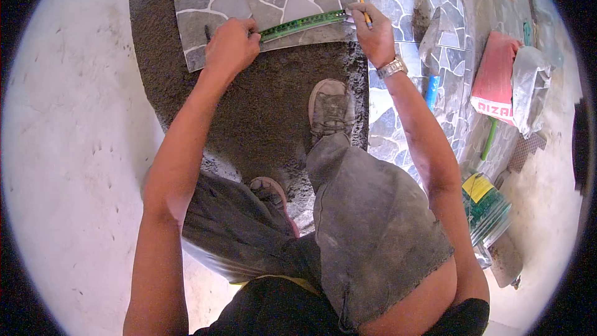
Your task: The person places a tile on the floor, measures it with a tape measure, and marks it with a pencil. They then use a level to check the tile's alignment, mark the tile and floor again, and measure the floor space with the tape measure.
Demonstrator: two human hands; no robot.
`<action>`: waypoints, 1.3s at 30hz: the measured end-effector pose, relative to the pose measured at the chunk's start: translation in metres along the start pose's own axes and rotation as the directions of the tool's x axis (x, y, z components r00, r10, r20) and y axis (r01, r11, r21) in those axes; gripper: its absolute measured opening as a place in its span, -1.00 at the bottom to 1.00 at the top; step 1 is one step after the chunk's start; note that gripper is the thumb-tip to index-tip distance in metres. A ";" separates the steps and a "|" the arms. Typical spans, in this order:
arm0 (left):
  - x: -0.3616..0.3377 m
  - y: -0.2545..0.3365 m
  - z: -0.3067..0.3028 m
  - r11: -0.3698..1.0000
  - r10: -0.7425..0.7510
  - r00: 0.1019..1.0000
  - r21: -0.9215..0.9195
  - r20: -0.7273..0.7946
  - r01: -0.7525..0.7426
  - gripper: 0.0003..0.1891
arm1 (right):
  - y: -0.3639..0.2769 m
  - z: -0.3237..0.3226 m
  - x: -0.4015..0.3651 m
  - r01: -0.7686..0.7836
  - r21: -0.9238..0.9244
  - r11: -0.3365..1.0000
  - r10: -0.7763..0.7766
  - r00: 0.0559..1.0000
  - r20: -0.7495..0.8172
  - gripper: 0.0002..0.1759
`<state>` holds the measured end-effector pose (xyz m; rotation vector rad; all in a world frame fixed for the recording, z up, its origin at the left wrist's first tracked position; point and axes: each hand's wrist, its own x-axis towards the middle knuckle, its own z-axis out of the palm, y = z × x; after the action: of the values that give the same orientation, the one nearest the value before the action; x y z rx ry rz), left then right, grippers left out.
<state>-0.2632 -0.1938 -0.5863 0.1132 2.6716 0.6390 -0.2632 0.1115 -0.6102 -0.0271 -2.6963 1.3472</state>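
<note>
A green tape measure blade (301,25) stretches between my two hands across a grey stone-patterned tile (286,0), close to its near edge. At the blade's left end my left hand (233,43) is closed on it, and a dark thin item juts out beside the fingers. My right hand (373,32), with a watch on the wrist, pinches the blade's right end near the tile's right edge. A yellow pencil (367,20) also sits between the right hand's fingers. The tile lies on dark, rough mortar (249,109).
Patterned tiles (385,127) cover the floor at the right. On that side are a blue-handled tool (432,92), a red and white bag (495,78), a green stick (489,140) and a green-tinted container (484,205). My shoe (329,107) stands on the mortar. A white wall (68,118) is at left.
</note>
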 end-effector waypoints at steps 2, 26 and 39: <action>-0.001 -0.002 0.007 1.000 0.008 0.999 0.019 -0.040 -0.008 -0.73 | -0.003 -0.001 -0.001 -0.017 -0.009 1.000 0.018 1.000 0.009 -0.79; -0.001 0.000 0.011 0.996 0.031 0.997 0.088 -0.067 -0.026 -0.72 | -0.011 0.008 0.005 -0.082 -0.286 0.955 0.077 0.997 -0.027 -0.70; 0.001 0.000 0.013 0.995 -0.001 0.999 0.104 -0.042 0.005 -0.71 | -0.010 0.012 0.004 -0.095 -0.236 0.967 0.076 0.993 -0.088 -0.77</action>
<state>-0.2595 -0.1884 -0.5970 0.1250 2.7452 0.5066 -0.2686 0.0959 -0.6088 -0.2180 -2.8019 1.0087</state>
